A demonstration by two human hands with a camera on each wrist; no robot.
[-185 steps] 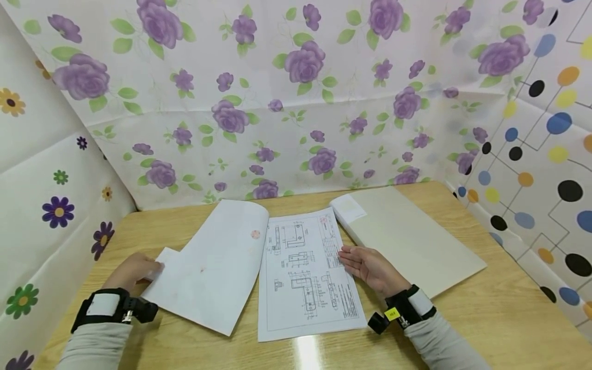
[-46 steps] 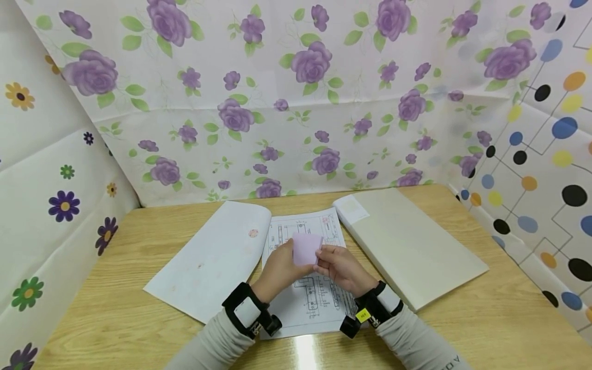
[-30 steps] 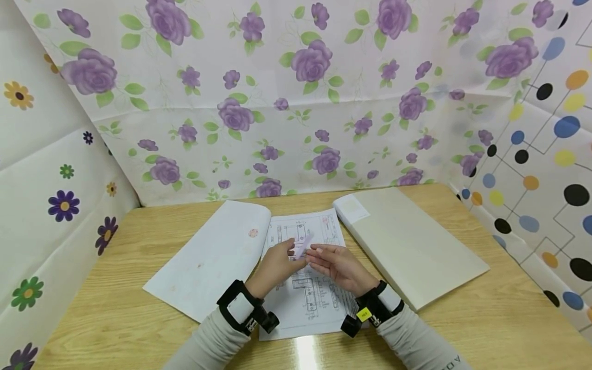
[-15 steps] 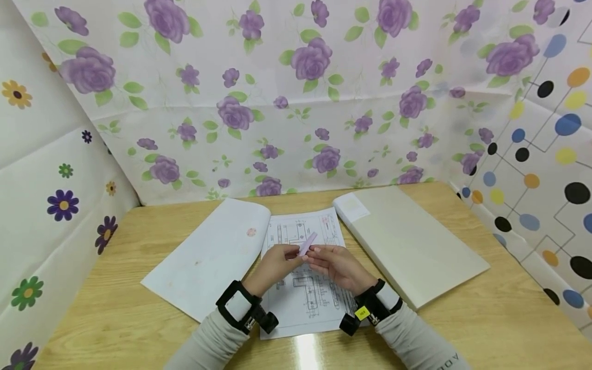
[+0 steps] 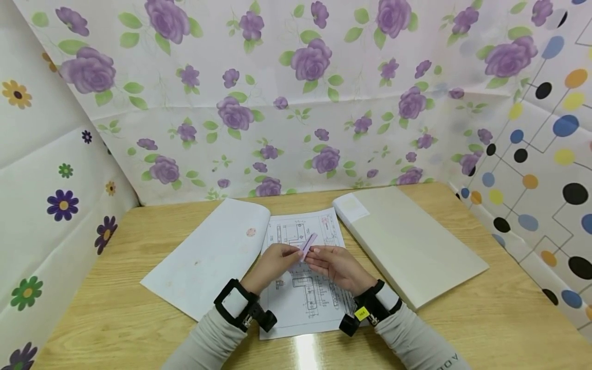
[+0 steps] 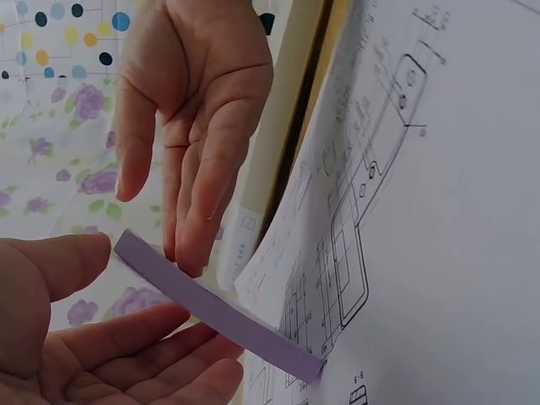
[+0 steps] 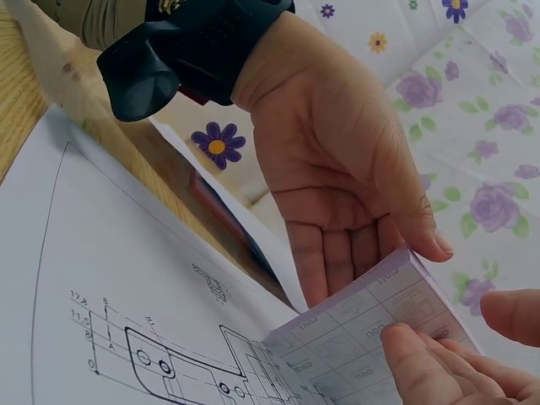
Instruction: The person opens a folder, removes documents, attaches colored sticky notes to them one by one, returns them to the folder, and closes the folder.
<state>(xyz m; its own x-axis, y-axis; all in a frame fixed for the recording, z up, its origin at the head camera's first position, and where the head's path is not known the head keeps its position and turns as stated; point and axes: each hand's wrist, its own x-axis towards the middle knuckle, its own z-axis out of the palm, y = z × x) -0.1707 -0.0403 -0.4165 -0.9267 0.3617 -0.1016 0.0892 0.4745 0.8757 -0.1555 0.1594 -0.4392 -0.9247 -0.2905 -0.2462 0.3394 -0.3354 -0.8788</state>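
Over table [image 5: 509,298] and drawing [image 5: 291,313], near folder [image 5: 411,241], pinching lilac pad [image 7: 359,316] in left hand [image 5: 274,266], touching with loose right hand [image 5: 342,268], slanting lengthwise away rightward.

On the table [image 5: 518,318], the drawing sheet [image 5: 287,316] is laid at the centre, flanked on the left by the larger sheet [image 5: 208,262] and on the right by the thick folder [image 5: 411,244]. The note pad [image 5: 309,246] is held above the drawing sheet, between the left hand [image 5: 274,266] and the right hand [image 5: 341,268]. The table is backed by the hanging cloth [image 5: 273,67].
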